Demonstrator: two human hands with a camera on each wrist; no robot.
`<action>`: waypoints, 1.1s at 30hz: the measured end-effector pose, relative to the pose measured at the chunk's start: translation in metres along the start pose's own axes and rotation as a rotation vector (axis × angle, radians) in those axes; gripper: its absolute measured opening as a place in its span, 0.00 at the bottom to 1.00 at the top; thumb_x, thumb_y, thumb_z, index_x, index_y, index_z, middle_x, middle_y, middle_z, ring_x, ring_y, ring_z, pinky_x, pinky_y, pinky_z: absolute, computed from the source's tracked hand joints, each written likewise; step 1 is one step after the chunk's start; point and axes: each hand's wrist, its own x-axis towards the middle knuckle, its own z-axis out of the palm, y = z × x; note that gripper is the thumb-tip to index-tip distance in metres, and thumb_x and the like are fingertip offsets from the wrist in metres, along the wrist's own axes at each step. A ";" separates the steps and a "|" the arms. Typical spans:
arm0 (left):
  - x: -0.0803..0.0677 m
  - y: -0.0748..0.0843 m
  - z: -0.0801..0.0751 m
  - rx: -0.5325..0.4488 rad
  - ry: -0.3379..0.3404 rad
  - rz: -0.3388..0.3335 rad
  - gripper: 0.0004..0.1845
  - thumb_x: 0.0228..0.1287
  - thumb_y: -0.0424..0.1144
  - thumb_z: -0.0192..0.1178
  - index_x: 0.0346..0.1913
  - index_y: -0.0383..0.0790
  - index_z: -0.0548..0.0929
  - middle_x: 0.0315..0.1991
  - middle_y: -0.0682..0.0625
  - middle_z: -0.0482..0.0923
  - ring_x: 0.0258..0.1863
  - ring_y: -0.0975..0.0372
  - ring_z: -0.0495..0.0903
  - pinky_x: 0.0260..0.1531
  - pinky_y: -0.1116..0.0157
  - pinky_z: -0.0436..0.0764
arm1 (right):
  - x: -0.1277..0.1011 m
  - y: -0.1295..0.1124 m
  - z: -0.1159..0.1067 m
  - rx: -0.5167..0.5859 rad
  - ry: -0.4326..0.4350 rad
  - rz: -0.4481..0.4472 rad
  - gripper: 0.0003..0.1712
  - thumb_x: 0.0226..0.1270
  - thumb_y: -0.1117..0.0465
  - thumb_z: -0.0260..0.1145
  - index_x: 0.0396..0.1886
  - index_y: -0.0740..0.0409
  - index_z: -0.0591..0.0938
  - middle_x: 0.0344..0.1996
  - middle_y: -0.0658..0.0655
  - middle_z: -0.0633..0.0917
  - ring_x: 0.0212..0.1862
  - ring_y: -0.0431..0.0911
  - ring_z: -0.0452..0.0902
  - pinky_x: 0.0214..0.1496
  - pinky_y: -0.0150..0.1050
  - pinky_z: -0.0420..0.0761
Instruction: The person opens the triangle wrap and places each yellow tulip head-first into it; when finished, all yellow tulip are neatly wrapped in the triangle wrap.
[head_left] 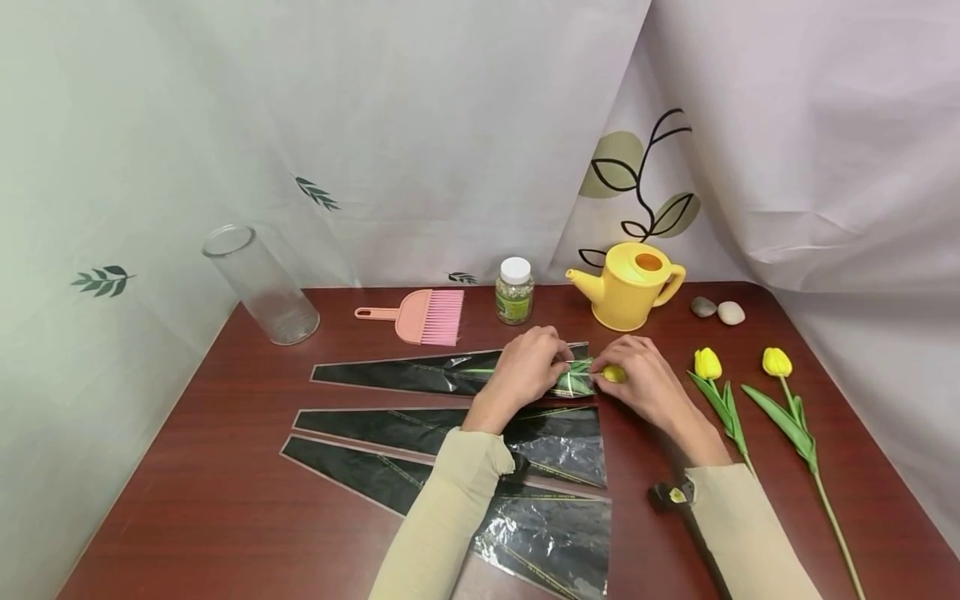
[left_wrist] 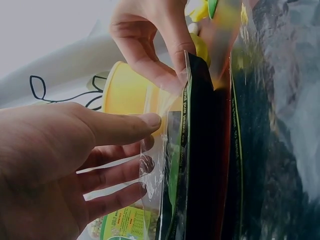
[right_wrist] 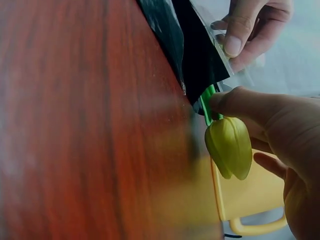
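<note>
A black-and-clear tapered flower sleeve (head_left: pixel 405 375) lies farthest back of three on the table. The stem and leaves of a yellow tulip (right_wrist: pixel 228 147) are inside it, and the bloom sticks out past the wide right end. My left hand (head_left: pixel 528 367) pinches the sleeve's clear film near that opening, thumb against fingers in the left wrist view. With thumb and fingers, my right hand (head_left: pixel 637 371) pinches the tulip's green stem just below the bloom. Two more sleeves, a middle one (head_left: pixel 375 423) and a front one (head_left: pixel 337 467), lie nearer, partly under my left forearm.
Two yellow tulips, one (head_left: pixel 707 364) beside the other (head_left: pixel 777 362), lie at the right. Along the back stand a glass vase (head_left: pixel 273 292), a pink brush and dustpan (head_left: pixel 412 317), a white-capped jar (head_left: pixel 514 292), a yellow watering can (head_left: pixel 626 287) and two stones (head_left: pixel 731 313).
</note>
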 end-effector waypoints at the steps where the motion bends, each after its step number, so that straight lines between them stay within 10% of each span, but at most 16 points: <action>1: 0.000 0.000 0.000 0.003 -0.001 0.001 0.06 0.64 0.42 0.67 0.41 0.49 0.90 0.37 0.56 0.78 0.42 0.62 0.77 0.40 0.64 0.78 | 0.000 0.000 0.001 0.004 0.002 0.002 0.08 0.50 0.68 0.77 0.29 0.55 0.88 0.29 0.49 0.84 0.42 0.48 0.76 0.57 0.50 0.65; 16: 0.000 0.001 0.000 -0.003 0.016 0.001 0.06 0.64 0.41 0.67 0.41 0.49 0.90 0.37 0.56 0.79 0.42 0.62 0.77 0.42 0.64 0.77 | -0.002 0.004 0.000 0.076 0.001 0.037 0.09 0.52 0.68 0.77 0.34 0.55 0.87 0.33 0.49 0.86 0.42 0.48 0.77 0.54 0.50 0.67; 25: 0.000 0.000 0.001 0.020 0.028 0.013 0.06 0.64 0.41 0.67 0.42 0.48 0.90 0.38 0.56 0.79 0.42 0.62 0.78 0.43 0.64 0.77 | -0.012 0.012 -0.041 0.106 -0.171 0.280 0.25 0.57 0.57 0.76 0.53 0.60 0.81 0.48 0.58 0.82 0.54 0.55 0.74 0.57 0.56 0.70; 33: 0.000 0.000 0.002 0.011 0.039 0.014 0.06 0.63 0.41 0.67 0.41 0.48 0.90 0.37 0.55 0.79 0.42 0.61 0.78 0.43 0.64 0.77 | -0.019 0.025 -0.045 0.116 -0.248 0.327 0.19 0.57 0.62 0.75 0.47 0.62 0.83 0.38 0.53 0.85 0.41 0.49 0.82 0.46 0.50 0.79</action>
